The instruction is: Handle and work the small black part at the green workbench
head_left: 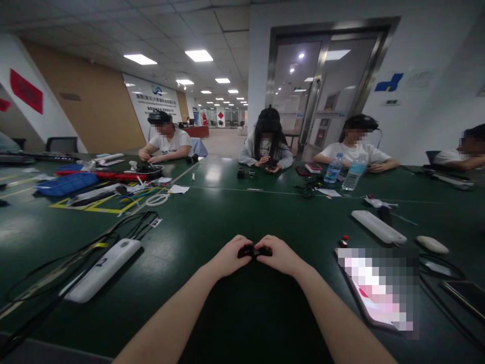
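Observation:
In the head view both my hands meet at the middle of the dark green table [212,217]. My left hand [231,255] is closed with thumb and fingers around a small black object [246,251]. My right hand [278,254] pinches a black part [265,251] right beside it. Whether the two black parts are one piece or two I cannot tell, as my fingers cover much of them. Their exact kind is too small and dark to make out.
At left lies a white power bank [102,273] with black cables; at right are a tablet-like device [371,288], a white case [379,227] and a mouse [432,244]. Farther off stand a blue tray [66,184] and water bottles [354,173]. Several people sit across the table.

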